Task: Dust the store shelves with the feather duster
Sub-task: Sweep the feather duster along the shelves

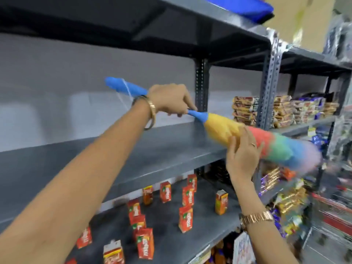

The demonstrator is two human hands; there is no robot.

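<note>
My left hand (170,99) grips the blue handle of the feather duster (272,141), whose yellow, red, green and blue head points right over the front corner of the grey middle shelf (152,155). The handle's end sticks out past my wrist to the left. My right hand (242,151) is raised with fingers spread, its palm against the yellow and red part of the duster head. The duster head is blurred at its tip.
Several orange juice cartons (185,219) stand on the shelf below. Stacked snack packets (245,110) fill the neighbouring rack to the right. A perforated metal upright (270,86) divides the racks. A blue item (245,6) lies on the top shelf.
</note>
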